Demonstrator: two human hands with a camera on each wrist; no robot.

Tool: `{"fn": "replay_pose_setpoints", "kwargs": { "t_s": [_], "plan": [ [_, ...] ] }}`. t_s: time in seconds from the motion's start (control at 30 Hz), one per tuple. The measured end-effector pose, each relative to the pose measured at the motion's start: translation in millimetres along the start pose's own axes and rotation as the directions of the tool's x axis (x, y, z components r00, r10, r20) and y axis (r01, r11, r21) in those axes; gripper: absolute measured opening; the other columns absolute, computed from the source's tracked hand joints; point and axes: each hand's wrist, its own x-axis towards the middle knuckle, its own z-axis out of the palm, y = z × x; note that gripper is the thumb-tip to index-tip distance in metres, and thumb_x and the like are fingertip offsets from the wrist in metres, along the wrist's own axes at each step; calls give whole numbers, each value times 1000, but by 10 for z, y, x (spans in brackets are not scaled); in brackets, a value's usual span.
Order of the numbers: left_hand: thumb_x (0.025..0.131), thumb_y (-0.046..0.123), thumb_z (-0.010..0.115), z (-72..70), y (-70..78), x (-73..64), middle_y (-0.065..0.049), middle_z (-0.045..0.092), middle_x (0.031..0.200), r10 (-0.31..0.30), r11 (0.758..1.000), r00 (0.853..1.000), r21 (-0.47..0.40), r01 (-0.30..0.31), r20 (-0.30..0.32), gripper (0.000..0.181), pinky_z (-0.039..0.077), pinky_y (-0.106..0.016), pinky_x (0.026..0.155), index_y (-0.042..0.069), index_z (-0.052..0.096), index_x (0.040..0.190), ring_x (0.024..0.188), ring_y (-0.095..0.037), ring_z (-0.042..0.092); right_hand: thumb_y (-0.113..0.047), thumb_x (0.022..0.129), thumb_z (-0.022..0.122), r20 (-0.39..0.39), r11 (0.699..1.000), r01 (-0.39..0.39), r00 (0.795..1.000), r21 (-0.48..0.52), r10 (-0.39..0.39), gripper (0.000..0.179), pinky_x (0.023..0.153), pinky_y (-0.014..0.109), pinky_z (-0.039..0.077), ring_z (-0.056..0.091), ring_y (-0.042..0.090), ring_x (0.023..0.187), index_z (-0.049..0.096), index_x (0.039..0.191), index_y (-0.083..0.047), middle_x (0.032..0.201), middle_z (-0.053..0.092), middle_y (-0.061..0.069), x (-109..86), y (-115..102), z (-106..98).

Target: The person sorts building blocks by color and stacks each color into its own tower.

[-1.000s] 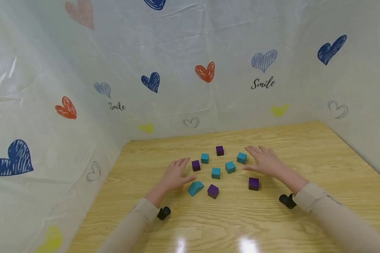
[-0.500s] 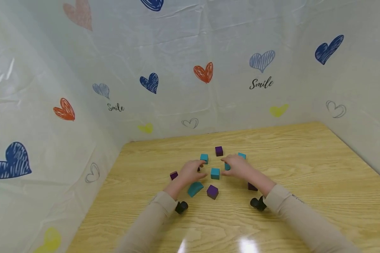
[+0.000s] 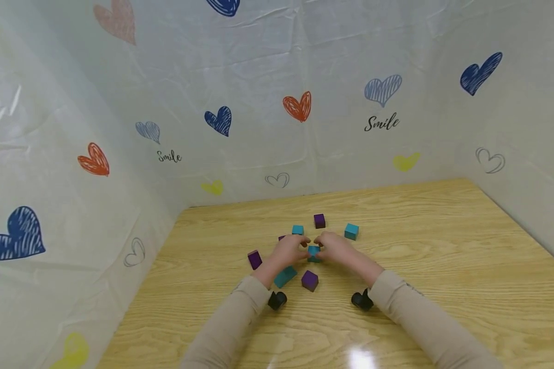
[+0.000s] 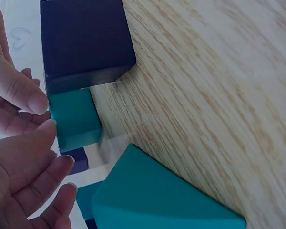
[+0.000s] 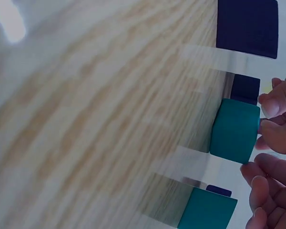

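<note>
A turquoise cube (image 3: 314, 253) stands on the wooden table between my two hands. My left hand (image 3: 286, 252) is at its left side, thumb and fingers spread in a loose curve. From the right, my right hand (image 3: 337, 249) mirrors it. In the left wrist view, both thumb tips come right up to the top edge of this cube (image 4: 78, 121), and the remaining fingers stay loose and apart. The right wrist view shows fingertips along the cube's (image 5: 234, 131) upper side too. In front of it lies a purple cube (image 3: 310, 281); a turquoise wedge-shaped block (image 3: 285, 277) sits below my left wrist.
Behind the hands are turquoise cubes (image 3: 351, 231) and a purple cube (image 3: 319, 221). Another purple block (image 3: 254, 259) lies left of my left wrist. Black wrist cameras (image 3: 362, 300) hang under both sleeves. A heart-printed sheet (image 3: 332, 154) rises along the table's back edge.
Both hands have come in from the sides to the middle turquoise cube, the left moving right and the right moving left. The purple block at left has come into view; the blocks stay put.
</note>
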Motion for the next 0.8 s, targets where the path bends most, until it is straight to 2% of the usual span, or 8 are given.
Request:
{"fn": "replay_pose_setpoints", "kwargs": {
  "t_s": [0.27,0.4,0.67,0.8],
  "plan": [
    [83,17,67,51,-13,56,-2,66,109,-30,999,1000,20,30,3,32,48,-30,81,12,65,115,102,-21,59,-7,82,66,-52,999,15,999,-30,-17,21,73,33,49,59,21,83,67,100,3,93,61,12,3,-38,24],
    [82,17,69,58,-9,65,-2,66,105,-45,999,999,7,45,-14,30,48,-30,79,12,67,111,99,-21,60,-5,82,65,-48,1000,-3,999,-24,2,20,76,35,50,60,23,88,67,100,3,95,63,13,25,-54,19],
    [82,15,69,60,-22,114,-6,66,105,-101,990,995,-98,100,-4,29,48,-32,79,8,67,111,97,-22,60,-2,82,64,-56,1000,-9,998,-21,8,17,78,36,48,60,25,90,68,98,2,95,64,12,67,-44,17],
    [81,12,70,66,-46,142,-9,66,102,-102,983,995,-153,99,-11,30,49,-32,78,5,67,110,94,-23,60,-3,82,64,-67,1000,-18,998,-24,17,16,78,36,48,60,23,90,69,97,1,96,65,12,104,-39,39]
  ]
}}
